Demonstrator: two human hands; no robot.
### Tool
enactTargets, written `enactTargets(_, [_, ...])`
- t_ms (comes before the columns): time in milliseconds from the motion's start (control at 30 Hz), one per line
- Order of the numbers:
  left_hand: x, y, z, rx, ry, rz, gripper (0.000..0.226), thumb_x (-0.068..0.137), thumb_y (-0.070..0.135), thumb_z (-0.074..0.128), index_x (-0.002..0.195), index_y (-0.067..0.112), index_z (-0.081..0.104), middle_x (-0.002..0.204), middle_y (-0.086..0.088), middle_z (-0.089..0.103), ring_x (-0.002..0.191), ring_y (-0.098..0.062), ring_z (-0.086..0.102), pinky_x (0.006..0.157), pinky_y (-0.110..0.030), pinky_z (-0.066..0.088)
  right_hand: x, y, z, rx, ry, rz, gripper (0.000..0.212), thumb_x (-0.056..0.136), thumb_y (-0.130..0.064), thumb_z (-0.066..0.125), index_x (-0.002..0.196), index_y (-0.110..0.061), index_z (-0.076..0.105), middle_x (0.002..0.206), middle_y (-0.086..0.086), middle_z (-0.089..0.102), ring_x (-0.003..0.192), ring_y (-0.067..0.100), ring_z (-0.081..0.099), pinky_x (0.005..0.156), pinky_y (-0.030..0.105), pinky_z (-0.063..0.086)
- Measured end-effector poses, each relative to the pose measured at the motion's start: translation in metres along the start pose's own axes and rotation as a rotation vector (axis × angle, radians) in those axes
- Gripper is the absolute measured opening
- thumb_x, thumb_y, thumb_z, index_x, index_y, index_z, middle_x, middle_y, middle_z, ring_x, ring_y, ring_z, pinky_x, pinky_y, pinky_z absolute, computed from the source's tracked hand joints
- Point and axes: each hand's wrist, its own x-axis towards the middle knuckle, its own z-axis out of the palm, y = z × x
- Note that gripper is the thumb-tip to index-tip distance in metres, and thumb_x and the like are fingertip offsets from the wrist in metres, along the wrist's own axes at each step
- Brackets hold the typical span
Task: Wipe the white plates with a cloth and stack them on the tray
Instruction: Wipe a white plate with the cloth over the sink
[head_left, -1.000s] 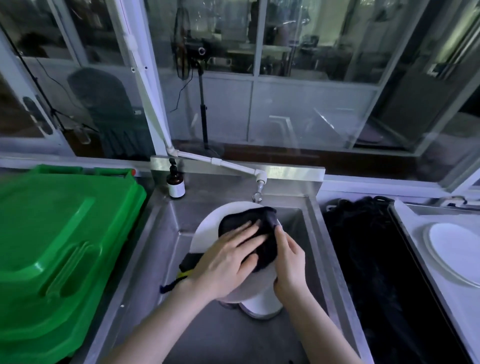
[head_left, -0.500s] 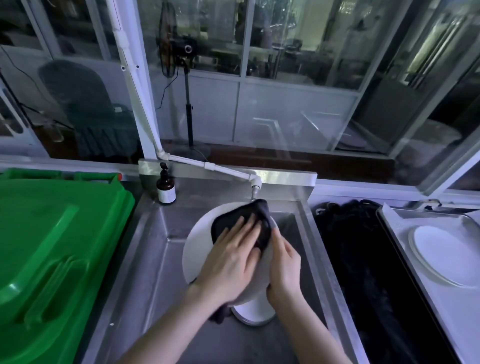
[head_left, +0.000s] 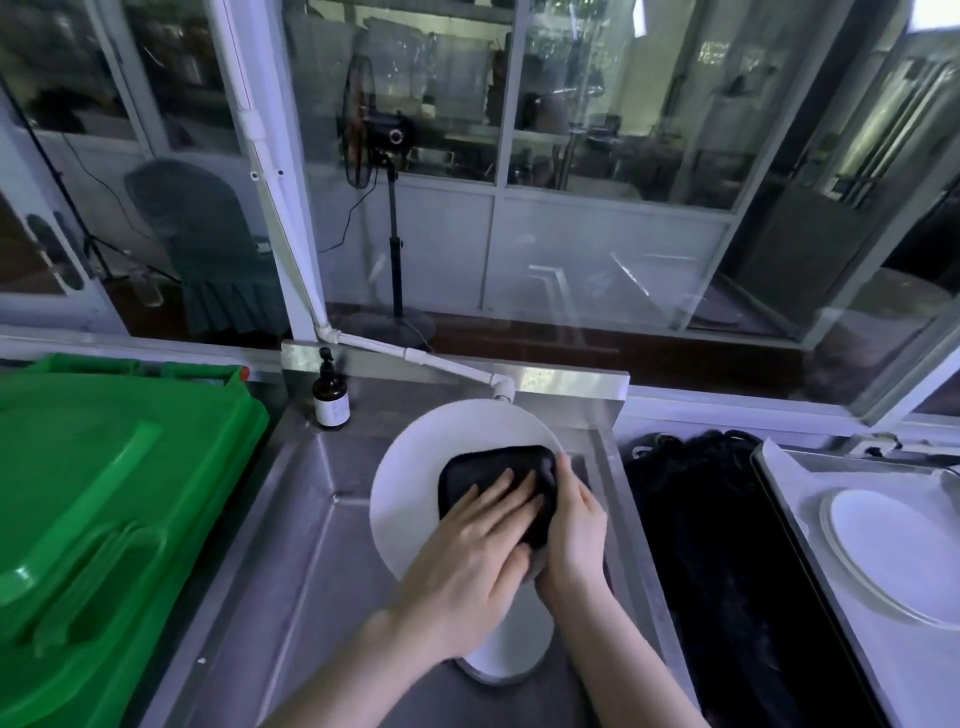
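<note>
The left hand (head_left: 467, 551) lies flat, straight fingers pressing the black cloth (head_left: 493, 467) onto the white plate (head_left: 415, 467), while the right hand (head_left: 576, 530) clasps that plate's rim near four o'clock, fingers hidden behind, holding it tilted above the sink (head_left: 322, 519). The plate looks stiff, glazed, probably slick and breakable, so a firm hold on opposite rim edges seems safest; the cloth is soft and bunches easily. The tap (head_left: 503, 387) hangs close at twelve o'clock and another plate (head_left: 514, 654) lies below at six, yet the way to the tray (head_left: 883, 478) and its stacked plates (head_left: 893, 551) at three o'clock looks open.
</note>
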Motion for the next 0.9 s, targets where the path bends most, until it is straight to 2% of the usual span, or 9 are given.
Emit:
enactTargets(100, [0.027,-0.002,0.002,-0.009,-0.009,-0.047,0.056,0.101,0.037,0.018,0.154,0.023,0.028,0.157,0.018,0.012,0.149,0.0,0.003,0.122,-0.025,0.003,-0.001,0.002,-0.005,0.012,-0.019,0.015,0.04,0.1,-0.046,0.054,0.073,-0.034,0.08,0.082,-0.004,0.079,0.082,0.011,0.075,0.071,0.025,0.056])
enactTargets(200, [0.051,-0.016,0.002,-0.04,0.001,-0.167,0.049,0.107,0.028,0.028,0.155,0.021,0.025,0.16,0.014,0.009,0.15,-0.005,0.004,0.118,-0.021,-0.001,0.0,0.002,-0.015,-0.025,0.002,0.02,0.044,0.099,-0.049,0.055,0.072,-0.023,0.078,0.077,0.003,0.077,0.073,0.017,0.071,0.068,0.035,0.056])
enactTargets(333, [0.058,-0.032,0.001,0.05,0.045,-0.311,0.048,0.106,0.024,0.035,0.153,0.015,0.03,0.163,0.003,0.017,0.152,-0.014,0.011,0.12,-0.026,0.005,0.013,-0.013,-0.035,0.014,0.058,-0.022,0.041,0.098,-0.049,0.057,0.074,-0.023,0.078,0.076,0.006,0.077,0.066,0.021,0.073,0.057,0.035,0.058])
enactTargets(400, [0.045,-0.027,0.0,0.072,0.059,-0.275,0.048,0.105,0.026,0.034,0.15,0.012,0.036,0.16,-0.001,0.027,0.15,-0.018,0.02,0.122,-0.035,0.013,0.021,-0.022,-0.042,0.049,0.103,-0.032,0.04,0.098,-0.047,0.058,0.071,-0.023,0.078,0.071,0.001,0.076,0.061,0.016,0.071,0.05,0.028,0.054])
enactTargets(500, [0.022,0.003,0.007,0.026,0.065,-0.05,0.052,0.098,0.03,0.032,0.14,0.007,0.052,0.15,-0.003,0.045,0.143,-0.024,0.037,0.116,-0.045,0.031,0.029,-0.026,-0.045,0.065,0.157,-0.029,0.045,0.098,-0.044,0.059,0.063,-0.02,0.075,0.065,-0.005,0.072,0.057,0.01,0.064,0.049,0.021,0.05])
enactTargets(633, [0.028,0.026,0.025,-0.019,-0.051,0.026,0.057,0.099,0.035,0.02,0.153,0.021,0.033,0.161,0.013,0.022,0.15,-0.003,0.008,0.122,-0.027,0.007,0.023,-0.014,-0.04,0.001,0.104,-0.006,0.044,0.101,-0.044,0.053,0.066,-0.031,0.078,0.074,-0.008,0.076,0.072,0.008,0.07,0.062,0.021,0.051])
enactTargets(700, [0.048,0.021,0.027,-0.032,-0.067,-0.029,0.055,0.101,0.033,0.02,0.154,0.022,0.03,0.162,0.012,0.019,0.15,-0.001,0.005,0.122,-0.024,0.003,0.019,-0.006,-0.04,-0.007,0.086,0.008,0.044,0.101,-0.042,0.053,0.068,-0.031,0.079,0.076,-0.01,0.077,0.077,0.009,0.072,0.068,0.022,0.055])
enactTargets(767, [0.066,0.009,0.025,-0.028,-0.058,-0.107,0.05,0.105,0.029,0.026,0.154,0.018,0.03,0.163,0.005,0.019,0.151,-0.006,0.008,0.12,-0.02,0.001,0.017,-0.001,-0.041,-0.013,0.08,0.023,0.042,0.101,-0.04,0.055,0.069,-0.024,0.079,0.076,-0.004,0.077,0.079,0.015,0.071,0.075,0.031,0.056])
enactTargets(900, [0.077,-0.023,0.013,0.012,-0.049,-0.257,0.048,0.107,0.023,0.032,0.154,0.013,0.026,0.164,-0.001,0.013,0.152,-0.014,0.009,0.116,-0.017,-0.001,0.019,-0.009,-0.051,0.0,0.092,0.023,0.049,0.099,-0.044,0.057,0.059,-0.017,0.066,0.062,0.006,0.062,0.062,0.021,0.057,0.059,0.033,0.047])
